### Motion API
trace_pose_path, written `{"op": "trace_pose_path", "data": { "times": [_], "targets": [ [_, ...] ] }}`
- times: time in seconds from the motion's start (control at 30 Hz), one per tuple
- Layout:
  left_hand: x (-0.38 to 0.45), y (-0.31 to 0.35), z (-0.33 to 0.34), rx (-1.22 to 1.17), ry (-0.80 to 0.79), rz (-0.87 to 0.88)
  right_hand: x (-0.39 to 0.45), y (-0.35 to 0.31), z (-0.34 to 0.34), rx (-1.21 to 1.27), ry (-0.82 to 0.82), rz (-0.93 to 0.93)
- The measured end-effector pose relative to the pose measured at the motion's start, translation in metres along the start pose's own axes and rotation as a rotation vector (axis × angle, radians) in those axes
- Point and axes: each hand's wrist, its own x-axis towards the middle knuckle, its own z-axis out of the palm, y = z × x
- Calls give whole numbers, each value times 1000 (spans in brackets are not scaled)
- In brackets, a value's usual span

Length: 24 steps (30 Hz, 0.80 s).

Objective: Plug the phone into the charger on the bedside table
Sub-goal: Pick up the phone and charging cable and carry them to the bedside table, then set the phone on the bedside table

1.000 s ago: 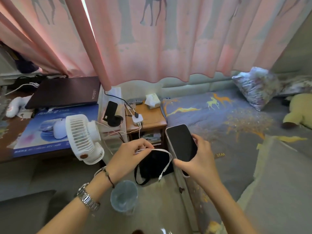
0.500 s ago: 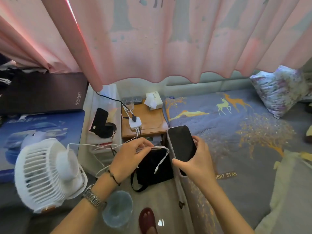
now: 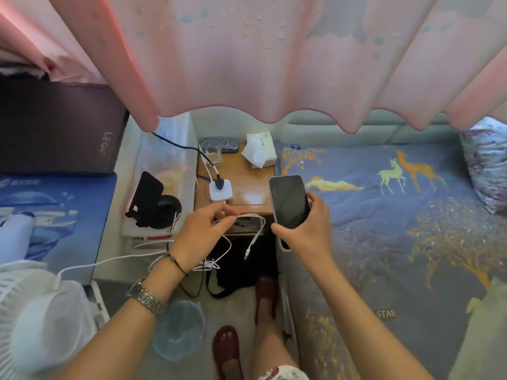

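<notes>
one phone [image 3: 289, 204], one charger [image 3: 220, 190], two hands [image 3: 204, 231]

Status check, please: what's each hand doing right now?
Left hand pinching white cable, plug end dangling free. Right hand gripping phone, not yet plugged. Nothing between them.

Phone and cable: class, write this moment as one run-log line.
left hand: pinching white cable | right hand: holding phone | connector: dangling, unplugged | charger: on bedside table
</notes>
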Motion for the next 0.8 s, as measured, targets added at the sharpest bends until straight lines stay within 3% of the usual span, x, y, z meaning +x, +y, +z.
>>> {"op": "trace_pose_path", "data": {
  "times": [0.37, 0.8],
  "targets": [
    [109, -51, 44, -25, -26, -204, 144, 63, 90, -74, -111, 13],
    [159, -111, 79, -108, -30, -407, 204, 126, 195, -148, -136, 34]
  ]
}}
